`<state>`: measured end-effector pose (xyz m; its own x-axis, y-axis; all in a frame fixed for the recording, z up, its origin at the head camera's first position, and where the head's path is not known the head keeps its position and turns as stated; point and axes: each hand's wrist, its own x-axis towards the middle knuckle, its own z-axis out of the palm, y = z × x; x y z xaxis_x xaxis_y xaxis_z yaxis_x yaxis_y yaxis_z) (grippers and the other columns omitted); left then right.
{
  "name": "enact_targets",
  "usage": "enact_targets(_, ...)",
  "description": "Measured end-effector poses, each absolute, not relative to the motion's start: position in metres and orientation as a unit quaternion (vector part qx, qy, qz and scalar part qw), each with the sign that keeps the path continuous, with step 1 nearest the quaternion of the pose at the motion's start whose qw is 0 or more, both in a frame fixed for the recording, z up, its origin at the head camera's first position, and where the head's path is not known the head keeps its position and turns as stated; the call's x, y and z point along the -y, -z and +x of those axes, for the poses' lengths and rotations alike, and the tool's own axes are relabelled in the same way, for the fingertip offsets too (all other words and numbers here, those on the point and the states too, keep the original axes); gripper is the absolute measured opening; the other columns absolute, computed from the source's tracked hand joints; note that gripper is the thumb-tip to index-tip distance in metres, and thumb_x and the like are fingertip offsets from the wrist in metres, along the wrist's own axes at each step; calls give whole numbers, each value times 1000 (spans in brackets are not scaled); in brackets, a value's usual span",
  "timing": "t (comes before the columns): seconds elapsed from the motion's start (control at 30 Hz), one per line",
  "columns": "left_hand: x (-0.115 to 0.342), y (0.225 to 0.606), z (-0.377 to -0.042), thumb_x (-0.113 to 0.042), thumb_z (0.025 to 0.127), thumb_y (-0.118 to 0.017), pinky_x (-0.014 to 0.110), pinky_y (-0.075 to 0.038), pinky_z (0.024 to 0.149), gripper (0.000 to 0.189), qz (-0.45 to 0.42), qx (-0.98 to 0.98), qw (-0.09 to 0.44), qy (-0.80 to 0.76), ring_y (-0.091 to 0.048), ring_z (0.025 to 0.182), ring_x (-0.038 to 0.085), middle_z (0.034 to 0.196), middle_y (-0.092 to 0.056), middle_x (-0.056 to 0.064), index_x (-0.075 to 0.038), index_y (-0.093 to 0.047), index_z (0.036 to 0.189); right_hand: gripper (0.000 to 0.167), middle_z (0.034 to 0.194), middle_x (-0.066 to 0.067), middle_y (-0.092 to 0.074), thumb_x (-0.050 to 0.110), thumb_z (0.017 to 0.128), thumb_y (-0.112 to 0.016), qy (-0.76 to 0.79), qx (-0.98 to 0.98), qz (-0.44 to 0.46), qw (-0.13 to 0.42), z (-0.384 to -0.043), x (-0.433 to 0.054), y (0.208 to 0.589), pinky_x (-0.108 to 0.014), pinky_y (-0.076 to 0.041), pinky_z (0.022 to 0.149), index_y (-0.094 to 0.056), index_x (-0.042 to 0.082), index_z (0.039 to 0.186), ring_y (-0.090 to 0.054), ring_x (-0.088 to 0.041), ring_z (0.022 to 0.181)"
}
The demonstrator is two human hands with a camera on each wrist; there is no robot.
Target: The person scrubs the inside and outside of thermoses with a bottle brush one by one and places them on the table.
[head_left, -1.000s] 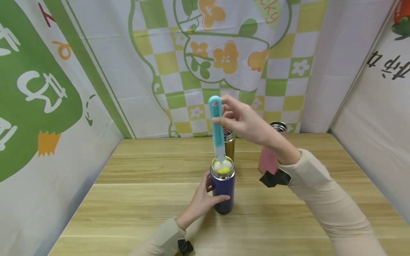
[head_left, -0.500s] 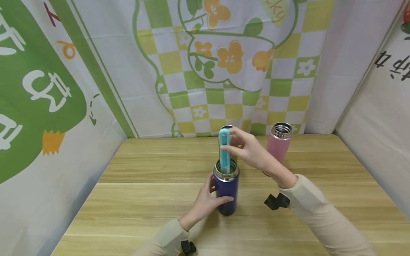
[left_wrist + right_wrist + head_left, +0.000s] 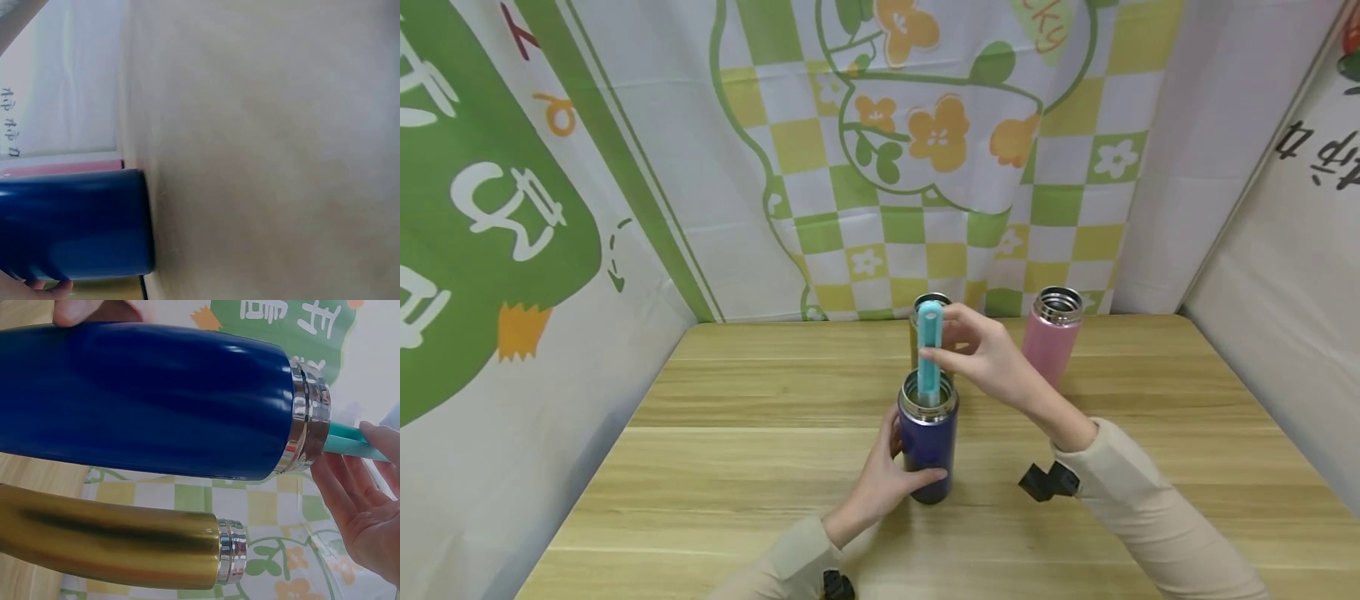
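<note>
The blue bottle point(image 3: 929, 446) stands upright and uncapped on the wooden table point(image 3: 737, 467), near the middle. The left hand point(image 3: 883, 482) grips its lower body, thumb across the front, fingers around the far side. The right hand point(image 3: 996, 358) pinches the turquoise handle point(image 3: 930, 375) near its top, thumb against fingers; the handle's lower end sits inside the steel neck point(image 3: 928, 411). From where I stand, whatever is at that end is hidden by the wall.

Handling: the body looks like rigid metal, probably of moderate weight, not fragile. Its glossy coat may slip, particularly if wet; hold it low with a wrapped grip to prevent tipping. The handle appears light, stiff plastic; pinch the upper part, clear of the rim.

The gold bottle point(image 3: 125, 540) stands just behind; the pink bottle point(image 3: 1048, 346) stands farther right. Both are uncapped.
</note>
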<state>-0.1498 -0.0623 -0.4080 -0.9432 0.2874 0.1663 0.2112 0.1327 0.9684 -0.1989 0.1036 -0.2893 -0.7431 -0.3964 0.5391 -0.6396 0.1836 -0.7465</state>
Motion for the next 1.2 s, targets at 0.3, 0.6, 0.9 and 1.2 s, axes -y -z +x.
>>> enact_targets(0.3, 59, 415, -150, -5, 65, -77, 46, -34, 94, 88, 166, -752, -8, -638, -40, 118, 33, 130, -41, 20, -12, -24, 134, 30, 90, -11, -62, 0, 75, -67, -550, 762, 323, 112, -196, -107, 293, -31, -51, 65, -55, 2, 103, -60, -14, 77)
enact_targets(0.6, 65, 406, -146, -3, 60, -79, 42, -39, 84, 83, 168, -782, -71, -595, -50, 104, 28, 115, -54, 16, -9, -37, 131, 33, 88, -8, -63, -11, 76, -60, -637, 689, 317, 136, -195, -124, 305, -34, -52, 63, -47, -1, 105, -62, -14, 79)
enact_targets(0.9, 83, 389, -141, -1, 57, -80, 40, -44, 78, 75, 207, -796, -116, -557, -54, 99, 26, 109, -59, 15, -8, -47, 124, 35, 91, -11, -61, -6, 80, -58, -756, 579, 275, 131, -192, -142, 322, -39, -51, 67, -45, 5, 110, -62, -20, 83)
enact_targets(1.2, 98, 364, -138, -2, 55, -81, 42, -46, 77, 71, 276, -811, -139, -496, -55, 98, 28, 111, -58, 16, -3, -50, 119, 42, 94, -8, -60, 7, 80, -64, -820, 518, 213, 120, -193, -155, 345, -42, -50, 70, -44, 3, 117, -62, -23, 88)
